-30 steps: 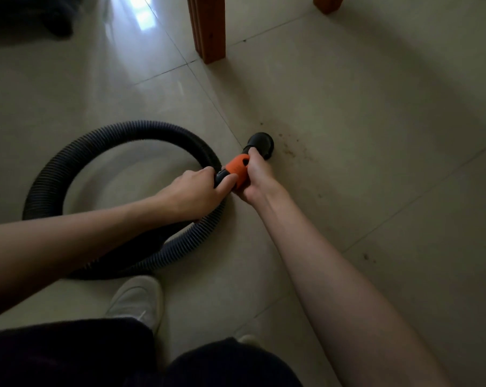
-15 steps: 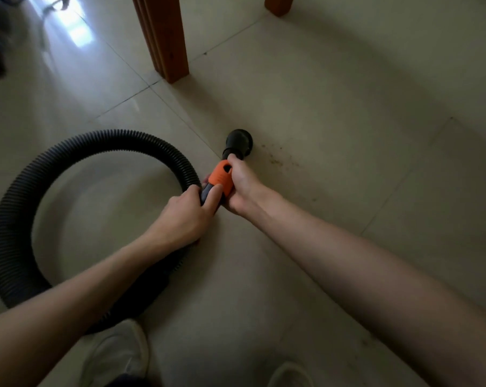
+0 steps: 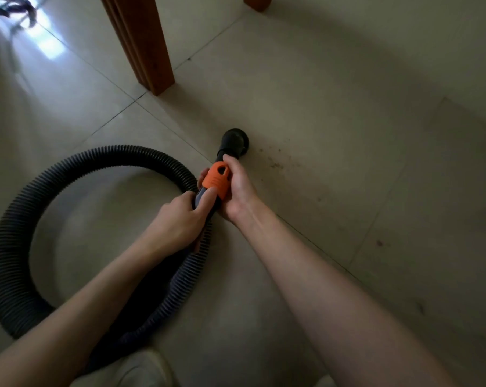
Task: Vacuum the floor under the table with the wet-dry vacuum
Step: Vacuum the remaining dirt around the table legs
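A black ribbed vacuum hose (image 3: 21,219) loops over the tiled floor on the left. It ends in an orange collar (image 3: 216,180) and a black round nozzle (image 3: 234,141) whose mouth rests on the floor. My left hand (image 3: 180,219) grips the hose end just behind the collar. My right hand (image 3: 239,188) grips the collar from the right side, its fingers curled round it. Brown crumbs and dirt specks (image 3: 276,163) lie on the tile just right of the nozzle.
A wooden table leg (image 3: 144,48) stands on the floor beyond the nozzle, and a second leg (image 3: 257,2) shows at the top edge. My light shoe (image 3: 141,367) is at the bottom. Dark cables (image 3: 13,9) lie at the top left.
The view has tilted down and shifted, so the table leg now appears larger. Both hands keep the same hold on the hose end, and the nozzle stays beside the dirt.
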